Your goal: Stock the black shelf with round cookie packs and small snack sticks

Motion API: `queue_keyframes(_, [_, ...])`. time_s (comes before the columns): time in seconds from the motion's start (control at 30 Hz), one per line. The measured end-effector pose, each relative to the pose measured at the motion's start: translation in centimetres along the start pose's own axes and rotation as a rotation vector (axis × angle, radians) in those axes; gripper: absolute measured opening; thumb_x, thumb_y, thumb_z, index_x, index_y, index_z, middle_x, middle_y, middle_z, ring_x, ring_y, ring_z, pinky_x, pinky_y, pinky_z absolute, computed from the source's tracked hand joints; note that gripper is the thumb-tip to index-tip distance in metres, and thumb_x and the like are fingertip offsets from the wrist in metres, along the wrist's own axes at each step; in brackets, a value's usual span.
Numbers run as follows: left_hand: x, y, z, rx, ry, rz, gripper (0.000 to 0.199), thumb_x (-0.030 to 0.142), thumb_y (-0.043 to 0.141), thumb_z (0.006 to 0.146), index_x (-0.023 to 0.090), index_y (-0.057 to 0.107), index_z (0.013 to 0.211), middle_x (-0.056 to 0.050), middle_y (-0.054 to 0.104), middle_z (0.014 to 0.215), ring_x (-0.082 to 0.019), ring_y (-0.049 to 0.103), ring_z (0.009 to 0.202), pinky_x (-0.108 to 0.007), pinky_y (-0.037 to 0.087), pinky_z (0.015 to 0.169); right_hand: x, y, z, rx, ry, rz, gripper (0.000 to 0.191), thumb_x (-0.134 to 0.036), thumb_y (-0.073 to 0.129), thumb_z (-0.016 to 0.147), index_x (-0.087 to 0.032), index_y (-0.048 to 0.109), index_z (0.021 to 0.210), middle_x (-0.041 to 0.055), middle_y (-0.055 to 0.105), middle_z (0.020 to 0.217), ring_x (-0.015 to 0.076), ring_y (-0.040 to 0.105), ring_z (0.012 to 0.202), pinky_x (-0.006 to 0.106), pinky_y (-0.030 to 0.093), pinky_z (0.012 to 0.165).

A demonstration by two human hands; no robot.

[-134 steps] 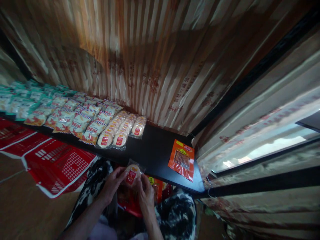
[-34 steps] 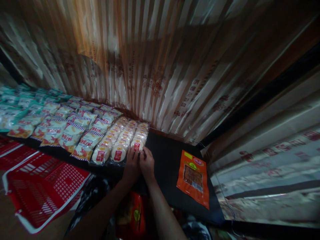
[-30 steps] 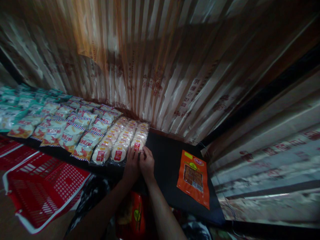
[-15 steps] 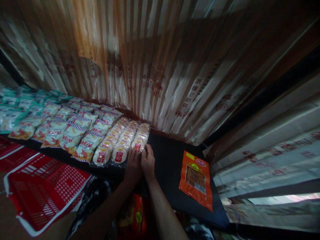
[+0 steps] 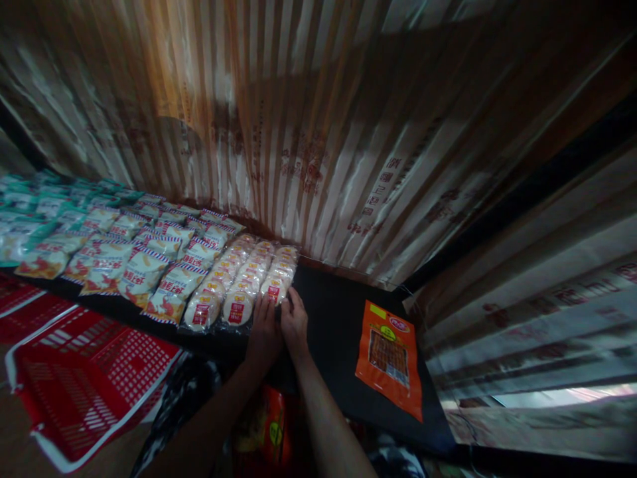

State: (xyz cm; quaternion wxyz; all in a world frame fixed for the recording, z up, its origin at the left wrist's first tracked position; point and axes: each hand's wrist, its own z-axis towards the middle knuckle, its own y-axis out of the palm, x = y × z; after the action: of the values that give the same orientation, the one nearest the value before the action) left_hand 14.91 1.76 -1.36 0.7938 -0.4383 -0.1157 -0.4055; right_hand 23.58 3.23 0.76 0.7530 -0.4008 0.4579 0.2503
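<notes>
Both my hands are at the front end of the rightmost row of clear-wrapped round crackers (image 5: 274, 290) on the black shelf. My left hand (image 5: 265, 330) rests on the near edge of the front pack, fingers together and pointing forward. Close beside it, my right hand (image 5: 294, 322) touches the pack's right corner, its fingers bent. Both seem to hold that front pack between them. To the left lies another row, with its front pack (image 5: 237, 309) showing a red label. An orange snack pouch (image 5: 389, 358) lies flat at the right.
Striped snack bags (image 5: 175, 292) and green bags (image 5: 51, 204) fill the left of the shelf (image 5: 328, 332). Red baskets (image 5: 89, 378) stand below on the left. Behind rises a wall of pleated printed sheeting (image 5: 308, 133). A red package (image 5: 266, 431) is below, between my forearms.
</notes>
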Motion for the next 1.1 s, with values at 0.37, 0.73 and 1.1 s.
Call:
queue_keyframes(0.37, [0.1, -0.3, 0.0, 0.030, 0.039, 0.027, 0.040, 0.011, 0.037, 0.083, 0.008, 0.042, 0.123, -0.019, 0.043, 0.132, -0.027, 0.025, 0.132, -0.052, 0.034, 0.102, -0.4, -0.9, -1.3, 0.060, -0.002, 0.005, 0.045, -0.031, 0.038, 0.080, -0.007, 0.057, 0.113, 0.0171, 0.056, 0.120, 0.0219, 0.050, 0.114, 0.038, 0.035, 0.101])
queue_keyframes(0.73, [0.5, -1.4, 0.1, -0.007, 0.110, 0.038, 0.038, 0.007, 0.040, 0.075, 0.009, 0.050, 0.112, -0.018, 0.045, 0.131, -0.026, 0.029, 0.131, -0.048, 0.037, 0.102, -1.2, -3.8, -6.0, 0.069, 0.028, 0.037, 0.037, -0.027, 0.042, 0.078, -0.012, 0.059, 0.106, 0.0128, 0.061, 0.111, 0.0189, 0.055, 0.105, 0.036, 0.040, 0.096])
queue_keyframes(1.1, [3.2, -5.3, -3.5, -0.042, 0.164, -0.209, 0.027, 0.005, 0.038, 0.076, 0.016, 0.059, 0.088, -0.008, 0.063, 0.100, -0.018, 0.054, 0.103, -0.038, 0.047, 0.090, -1.3, -9.6, -14.9, -0.011, 0.038, 0.072, 0.026, -0.029, 0.044, 0.082, -0.017, 0.064, 0.095, 0.0068, 0.067, 0.090, 0.0160, 0.063, 0.083, 0.028, 0.049, 0.076])
